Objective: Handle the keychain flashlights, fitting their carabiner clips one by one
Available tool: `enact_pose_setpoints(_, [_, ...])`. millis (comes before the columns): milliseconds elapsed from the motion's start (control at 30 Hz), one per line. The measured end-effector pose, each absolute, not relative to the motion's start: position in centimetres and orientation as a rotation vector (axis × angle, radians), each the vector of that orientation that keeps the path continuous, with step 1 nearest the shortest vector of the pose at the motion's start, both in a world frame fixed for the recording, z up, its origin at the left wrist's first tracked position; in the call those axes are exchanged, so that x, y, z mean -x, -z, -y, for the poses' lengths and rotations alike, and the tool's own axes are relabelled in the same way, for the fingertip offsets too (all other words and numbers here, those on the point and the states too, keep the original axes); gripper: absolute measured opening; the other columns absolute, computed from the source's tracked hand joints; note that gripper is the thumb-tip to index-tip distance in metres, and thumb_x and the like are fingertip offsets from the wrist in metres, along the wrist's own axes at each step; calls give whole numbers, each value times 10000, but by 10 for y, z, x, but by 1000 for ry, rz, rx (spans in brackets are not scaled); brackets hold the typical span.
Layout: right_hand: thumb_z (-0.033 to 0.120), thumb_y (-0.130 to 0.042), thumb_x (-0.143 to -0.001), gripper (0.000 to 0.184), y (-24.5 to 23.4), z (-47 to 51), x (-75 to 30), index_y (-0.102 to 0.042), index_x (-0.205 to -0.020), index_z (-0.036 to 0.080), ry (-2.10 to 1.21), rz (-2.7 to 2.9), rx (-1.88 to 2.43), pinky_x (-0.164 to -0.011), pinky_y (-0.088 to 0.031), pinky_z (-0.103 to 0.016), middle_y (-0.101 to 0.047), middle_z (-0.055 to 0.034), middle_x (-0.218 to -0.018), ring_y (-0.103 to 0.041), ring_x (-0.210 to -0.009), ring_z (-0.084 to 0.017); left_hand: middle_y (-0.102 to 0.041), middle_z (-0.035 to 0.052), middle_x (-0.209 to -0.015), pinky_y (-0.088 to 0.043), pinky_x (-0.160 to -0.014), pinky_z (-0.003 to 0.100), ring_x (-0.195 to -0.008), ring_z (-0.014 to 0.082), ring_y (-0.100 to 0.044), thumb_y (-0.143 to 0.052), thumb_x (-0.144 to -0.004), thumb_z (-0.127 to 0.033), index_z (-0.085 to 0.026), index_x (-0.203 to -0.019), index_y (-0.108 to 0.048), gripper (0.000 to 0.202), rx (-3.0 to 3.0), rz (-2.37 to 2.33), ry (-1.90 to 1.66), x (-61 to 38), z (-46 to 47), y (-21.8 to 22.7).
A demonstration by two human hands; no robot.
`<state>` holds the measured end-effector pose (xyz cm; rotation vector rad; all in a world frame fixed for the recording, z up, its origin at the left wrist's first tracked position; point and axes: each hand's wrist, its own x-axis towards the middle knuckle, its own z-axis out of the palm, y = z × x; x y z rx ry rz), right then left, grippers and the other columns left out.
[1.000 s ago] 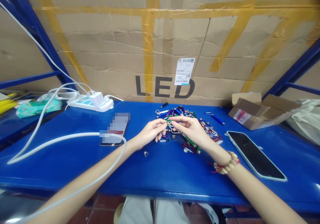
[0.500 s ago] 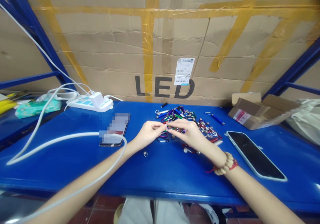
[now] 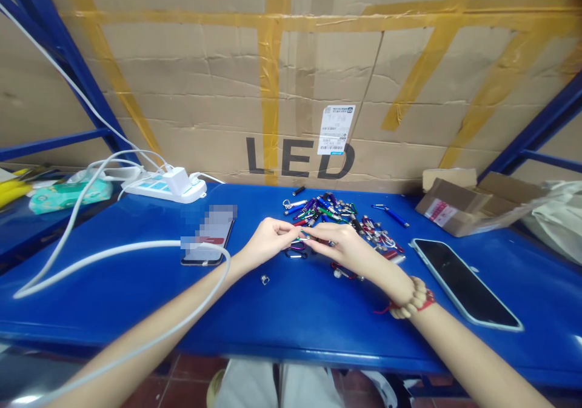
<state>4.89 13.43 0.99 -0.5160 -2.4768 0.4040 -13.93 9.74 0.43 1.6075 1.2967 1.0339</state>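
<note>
My left hand [image 3: 271, 239] and my right hand [image 3: 339, 241] meet fingertip to fingertip over the blue table [image 3: 291, 317]. Both are closed in a pinch around something small, mostly hidden by the fingers; a bit of shiny metal and green shows between them. Just behind and beneath lies a pile of small coloured metal flashlights [image 3: 334, 205] with carabiners and rings. A purple carabiner [image 3: 297, 245] and a dark one rest below the fingertips. Closer to me, a small silver metal piece [image 3: 265, 279] lies alone. Red carabiners [image 3: 345, 271] show partly under my right hand.
To the left are a phone [image 3: 211, 232], a white power strip [image 3: 166, 188] and a looping white cable [image 3: 113, 255] that passes over my left forearm. On the right lie another phone [image 3: 466, 284], an open cardboard box [image 3: 473, 205] and a blue flashlight [image 3: 395, 216]. A large carton [image 3: 204, 93] stands behind.
The fingers of my right hand have shifted slightly, with index and thumb a little further apart at the tips. The things on the table lie as before.
</note>
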Motion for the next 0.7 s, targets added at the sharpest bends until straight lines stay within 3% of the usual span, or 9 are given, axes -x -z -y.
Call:
enact_pose_setpoints(133, [343, -456, -911, 321, -6, -137, -50, -658, -1099, 178, -387, 2468, 509, -690, -482, -283, -674, -73, -832, -609, -730, -162, -390, -40, -457, -205, -439, 203, -449, 58, -299, -534, -768, -496, -77, -694, -664, 445, -1626, -1278, -1023, 139, -97, -5])
enact_pose_setpoints(333, [324, -457, -910, 317, -2, -138, -49, -682, -1040, 144, -360, 2421, 479, -646, -466, -273, -661, -83, -789, -583, -677, -152, -352, -40, -464, -191, -453, 218, -456, 57, -283, -510, -795, -445, -106, -556, -559, 418, -1669, -1269, -1007, 137, -94, -8])
enact_pose_setpoints(700, [288, -463, -907, 283, 1, -137, -45, -709, -924, 149, -296, 2342, 508, -589, -432, -249, -633, -65, -709, -540, -615, -131, -346, -49, -478, -193, -446, 211, -458, 52, -275, -515, -790, -472, -122, -555, -514, 422, -1635, -1231, -1038, 135, -95, -5])
